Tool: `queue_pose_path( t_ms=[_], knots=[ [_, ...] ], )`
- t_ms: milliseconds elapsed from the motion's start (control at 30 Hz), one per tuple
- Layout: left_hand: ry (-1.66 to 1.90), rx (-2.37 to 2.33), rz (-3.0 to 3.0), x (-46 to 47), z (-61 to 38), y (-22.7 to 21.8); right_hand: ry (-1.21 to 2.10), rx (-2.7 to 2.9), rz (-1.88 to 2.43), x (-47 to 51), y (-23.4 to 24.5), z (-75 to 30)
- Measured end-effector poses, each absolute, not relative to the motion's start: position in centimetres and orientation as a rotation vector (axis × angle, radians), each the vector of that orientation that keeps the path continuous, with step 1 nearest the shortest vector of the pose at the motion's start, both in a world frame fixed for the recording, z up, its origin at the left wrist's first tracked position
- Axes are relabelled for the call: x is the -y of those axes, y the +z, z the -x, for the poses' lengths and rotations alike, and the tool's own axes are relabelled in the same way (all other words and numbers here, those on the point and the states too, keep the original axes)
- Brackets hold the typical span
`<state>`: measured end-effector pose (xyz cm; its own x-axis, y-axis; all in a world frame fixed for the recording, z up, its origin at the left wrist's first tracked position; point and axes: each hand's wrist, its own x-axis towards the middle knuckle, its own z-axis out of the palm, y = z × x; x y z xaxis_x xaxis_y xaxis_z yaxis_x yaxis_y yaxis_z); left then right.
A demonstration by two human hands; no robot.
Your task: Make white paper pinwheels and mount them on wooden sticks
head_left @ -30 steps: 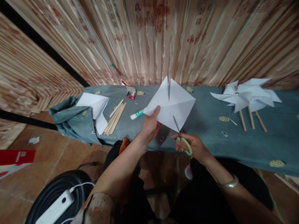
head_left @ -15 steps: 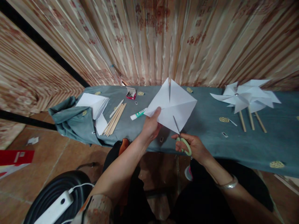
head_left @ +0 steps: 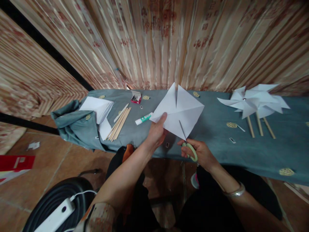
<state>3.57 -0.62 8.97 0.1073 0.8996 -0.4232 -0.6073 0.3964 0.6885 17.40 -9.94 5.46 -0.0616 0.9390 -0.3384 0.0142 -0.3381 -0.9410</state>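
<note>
My left hand (head_left: pixel 157 130) pinches the left part of a white paper square (head_left: pixel 185 114), thumb on top, holding it up above the table. A slit runs inward from the paper's far corner, and its two flaps stand slightly apart. Fold lines cross the sheet. My right hand (head_left: pixel 196 151) has its fingers in the green handles of a pair of scissors (head_left: pixel 190 151). One blade lies over the near corner of the paper, pointing toward its middle; the other blade is hidden beneath. A glue stick (head_left: pixel 144 118) lies just left of the paper.
Paper pinwheels (head_left: pixel 256 101) on wooden sticks lie at the right on the grey-green tablecloth (head_left: pixel 212 135). To the left are several wooden sticks (head_left: pixel 120 124), a white pen (head_left: pixel 121 112), stacked paper (head_left: pixel 96 108) and a small red box (head_left: pixel 136 97) of pins. A pleated curtain (head_left: pixel 154 45) hangs behind.
The paper and both hands sit very slightly lower in view, as does the table. The flaps at the far slit look a little wider apart. Both grips are the same.
</note>
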Motion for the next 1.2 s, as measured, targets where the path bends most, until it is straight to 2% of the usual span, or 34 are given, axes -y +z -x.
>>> queue_pose_path(
  t_ms=[1200],
  knots=[
    [1.099,-0.875,-0.402,1.1,-3.8,7.8,1.491,0.934,1.466,9.7,5.3,-17.4]
  ],
)
